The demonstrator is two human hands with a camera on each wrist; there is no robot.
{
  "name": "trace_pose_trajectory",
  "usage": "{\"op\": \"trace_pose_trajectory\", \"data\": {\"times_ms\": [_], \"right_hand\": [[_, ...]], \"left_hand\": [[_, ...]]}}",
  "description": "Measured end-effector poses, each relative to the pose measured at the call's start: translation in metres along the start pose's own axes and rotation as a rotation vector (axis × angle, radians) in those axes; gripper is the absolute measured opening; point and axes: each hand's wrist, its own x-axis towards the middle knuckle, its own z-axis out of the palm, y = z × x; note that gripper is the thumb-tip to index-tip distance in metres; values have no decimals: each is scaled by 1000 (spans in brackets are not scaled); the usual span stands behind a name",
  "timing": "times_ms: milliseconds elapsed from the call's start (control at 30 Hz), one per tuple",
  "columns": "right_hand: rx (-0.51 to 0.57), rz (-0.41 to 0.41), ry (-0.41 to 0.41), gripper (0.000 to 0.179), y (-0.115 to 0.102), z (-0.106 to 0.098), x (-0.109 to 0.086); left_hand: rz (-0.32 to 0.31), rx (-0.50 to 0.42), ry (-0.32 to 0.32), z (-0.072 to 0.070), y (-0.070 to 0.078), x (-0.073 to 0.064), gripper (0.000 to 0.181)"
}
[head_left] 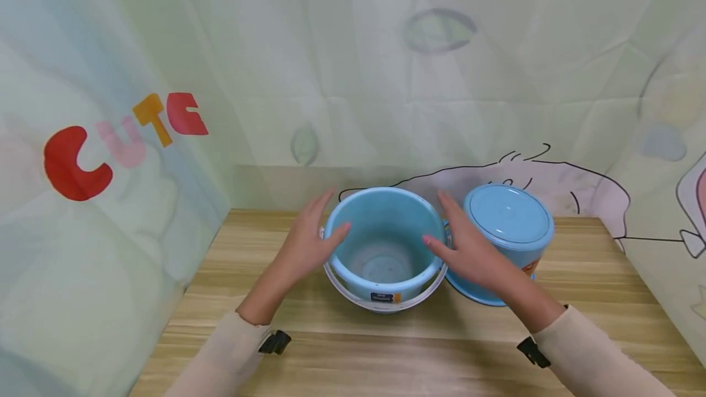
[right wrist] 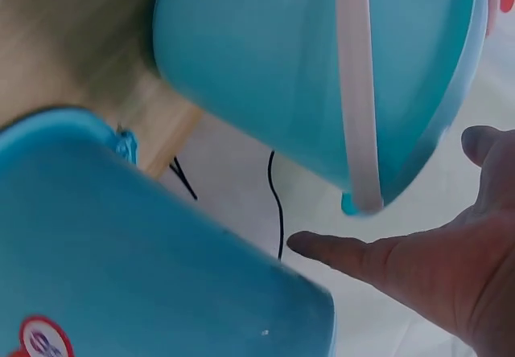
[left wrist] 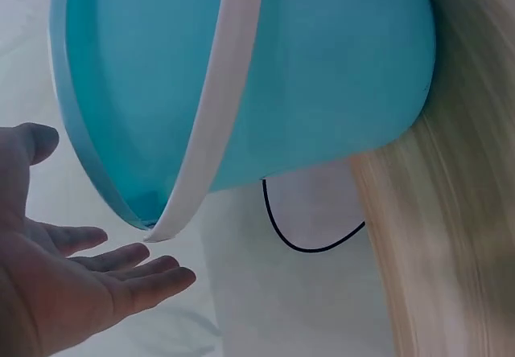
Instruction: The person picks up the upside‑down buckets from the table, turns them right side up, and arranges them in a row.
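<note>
A light-blue bucket (head_left: pixel 398 216) stands upright on the table, its mouth up and a small dark label at the front. Its white handle (left wrist: pixel 217 100) hangs down over the near side. To the left of the rim my left hand (head_left: pixel 310 238) is spread, thumb over the opening and fingers pointing away. On the opposite side my right hand (head_left: pixel 469 244) mirrors it, thumb over the mouth. Both wrist views show gaps between fingers and rim. Close beside my right hand sits a second blue bucket (head_left: pixel 507 213), upside down with its base up.
The wood-grain table (head_left: pixel 353 357) ends at a back edge just behind the buckets. A printed cloth (head_left: pixel 353 78) hangs behind it and along both sides. The upturned bucket's wide rim (head_left: pixel 478 294) rests on the tabletop near the upright one.
</note>
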Motion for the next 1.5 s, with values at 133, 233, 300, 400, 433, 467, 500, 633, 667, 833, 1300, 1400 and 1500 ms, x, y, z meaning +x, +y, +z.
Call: {"op": "trace_pose_trajectory", "data": {"times_ms": [133, 233, 300, 400, 433, 467, 500, 633, 667, 833, 1300, 1400, 1500], "right_hand": [[3, 35, 3, 94, -3, 6, -11], [30, 69, 0, 94, -6, 10, -16], [47, 85, -7, 93, -7, 12, -19], [65, 84, -10, 89, -7, 14, -21], [68, 80, -11, 87, -7, 15, -22], [73, 74, -10, 85, -7, 15, -22], [76, 70, -9, 83, -6, 16, -22], [100, 65, -14, 80, -5, 18, -23], [107, 66, -14, 80, -5, 18, -23], [108, 54, -11, 81, -4, 18, -22], [94, 43, 3, 82, 3, 19, -9], [108, 54, -3, 82, 4, 19, -6], [111, 62, -8, 81, 4, 19, -1]], "left_hand": [[-26, -11, -3, 4, -1, -9, 82], [-46, -28, -6, 7, -2, -15, 84], [-52, -42, -3, 10, -3, -19, 85], [-51, -66, 7, 13, -4, -24, 83], [-49, -74, 11, 13, -4, -26, 82], [-48, -79, 14, 14, -5, -27, 81], [-48, -87, 17, 14, -5, -28, 80], [-39, -107, 23, 15, -8, -30, 77], [-36, -110, 24, 15, -8, -30, 76], [-30, -104, 29, 16, -10, -29, 75], [-68, -129, 18, 16, -13, -21, 76], [-81, -129, 13, 16, -13, -18, 77], [-92, -132, 10, 15, -14, -15, 78]]}}
